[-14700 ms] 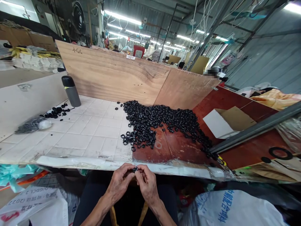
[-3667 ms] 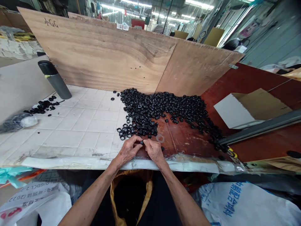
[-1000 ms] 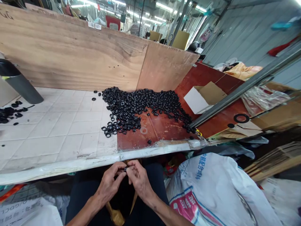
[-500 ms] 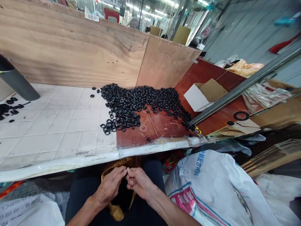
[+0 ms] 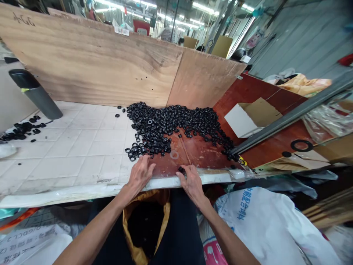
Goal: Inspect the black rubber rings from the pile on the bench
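My left hand (image 5: 141, 172) reaches over the table's front edge, thumb apart from the fingers. Its fingertips meet the near side of a heap of small black plastic rings (image 5: 154, 127); no ring shows in its grip. To the right, my right hand (image 5: 191, 182) is at the edge too. Between its thumb and forefinger is a single small black piece (image 5: 181, 170), partly covered by the fingers. Below both arms, a yellow-brown bag (image 5: 166, 211) stands open between the legs, its inside dark with black contents.
A wooden board (image 5: 96, 73) backs the table. On the left stand a grey bottle (image 5: 44, 97) and more black pieces (image 5: 22, 129). An open carton (image 5: 239, 119) and a slanting metal post (image 5: 275, 127) are at right. A white sack (image 5: 264, 221) lies below.
My hands have parted and moved forward from above the bag, where they met around something small and dark, to the table. The view has shifted slightly.
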A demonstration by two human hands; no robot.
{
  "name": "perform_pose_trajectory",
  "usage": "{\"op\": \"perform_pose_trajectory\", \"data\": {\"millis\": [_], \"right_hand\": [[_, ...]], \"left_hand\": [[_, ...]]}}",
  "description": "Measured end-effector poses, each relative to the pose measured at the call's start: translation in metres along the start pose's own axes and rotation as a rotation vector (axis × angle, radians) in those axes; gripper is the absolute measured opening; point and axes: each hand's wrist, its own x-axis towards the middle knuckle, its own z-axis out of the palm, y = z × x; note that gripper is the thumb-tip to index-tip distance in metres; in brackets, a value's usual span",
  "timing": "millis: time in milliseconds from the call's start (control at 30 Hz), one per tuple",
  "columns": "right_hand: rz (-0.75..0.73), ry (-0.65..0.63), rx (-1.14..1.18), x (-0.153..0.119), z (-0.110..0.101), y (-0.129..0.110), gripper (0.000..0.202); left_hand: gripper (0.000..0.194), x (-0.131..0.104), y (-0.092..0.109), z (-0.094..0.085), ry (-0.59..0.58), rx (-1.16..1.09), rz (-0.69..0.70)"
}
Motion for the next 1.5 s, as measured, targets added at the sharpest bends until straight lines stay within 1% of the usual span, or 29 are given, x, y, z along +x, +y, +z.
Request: {"op": "perform_pose_trajectory", "data": {"millis": [67,100,167,233,300,333,400,467,500,533,600,667,733,800,900,1000,1100,1167,1233,1367,1433,1500], "right_hand": [[0.017,-0.031,-0.034,0.009,0.007,0.003,0.018],[0.033,-0.037,-0.038,0.012,0.01,0.002,0.014],[0.046,-0.039,0.01,0.016,0.016,-0.003,0.008],[0.048,-0.048,0.156,0.02,0.022,-0.013,0.005],[0.09,-0.093,0.4,0.025,0.03,-0.025,0.008],[0.139,-0.135,0.548,0.028,0.033,-0.031,0.01],[0.257,-0.243,0.836,0.034,0.04,-0.044,0.018],[0.344,-0.337,1.039,0.039,0.046,-0.057,0.026],[0.37,-0.352,1.111,0.041,0.048,-0.062,0.029],[0.386,-0.341,1.175,0.043,0.049,-0.066,0.032],[0.399,-0.279,1.291,0.045,0.053,-0.072,0.035],[0.385,-0.232,1.359,0.045,0.057,-0.074,0.035],[0.351,-0.247,1.361,0.044,0.06,-0.073,0.032],[0.317,-0.263,1.343,0.041,0.062,-0.072,0.031],[0.286,-0.228,1.301,0.037,0.062,-0.07,0.033],[0.238,-0.18,1.24,0.036,0.06,-0.072,0.029],[0.131,-0.135,1.173,0.037,0.057,-0.075,0.02],[0.073,-0.099,1.131,0.037,0.057,-0.076,0.019],[0.084,-0.082,1.097,0.036,0.059,-0.077,0.022],[0.174,-0.055,1.017,0.032,0.065,-0.077,0.034],[0.162,-0.04,0.956,0.031,0.066,-0.078,0.033],[0.129,-0.041,0.889,0.03,0.063,-0.08,0.027]], "left_hand": [[0.033,0.024,0.0,0.014,-0.049,0.091,-0.04],[0.032,0.032,0.0,0.02,-0.073,0.126,-0.06],[0.026,0.039,0.0,0.027,-0.11,0.169,-0.086],[0.019,0.039,-0.001,0.029,-0.125,0.173,-0.083],[0.014,0.033,-0.005,0.028,-0.122,0.138,-0.028],[0.013,0.028,-0.008,0.027,-0.112,0.108,0.007],[0.017,0.02,-0.015,0.026,-0.079,0.014,0.052],[0.023,0.012,-0.022,0.025,-0.043,-0.131,0.037],[0.025,0.01,-0.025,0.025,-0.029,-0.224,0.013],[0.025,0.008,-0.027,0.025,-0.02,-0.327,-0.012],[0.025,0.007,-0.03,0.024,-0.013,-0.544,-0.057],[0.028,0.008,-0.029,0.022,-0.027,-0.739,-0.092],[0.029,0.009,-0.027,0.019,-0.062,-0.884,-0.112],[0.027,0.01,-0.025,0.015,-0.11,-0.98,-0.122],[0.025,0.009,-0.022,0.01,-0.162,-1.039,-0.157],[0.024,0.008,-0.02,0.009,-0.163,-1.047,-0.181],[0.025,0.008,-0.019,0.01,-0.159,-1.068,-0.174],[0.025,0.007,-0.019,0.01,-0.164,-1.068,-0.162],[0.025,0.007,-0.019,0.012,-0.165,-1.05,-0.146],[0.024,0.005,-0.02,0.015,-0.143,-0.977,-0.119],[0.025,0.005,-0.021,0.016,-0.142,-0.944,-0.109],[0.025,0.004,-0.021,0.016,-0.146,-0.923,-0.093]]}}
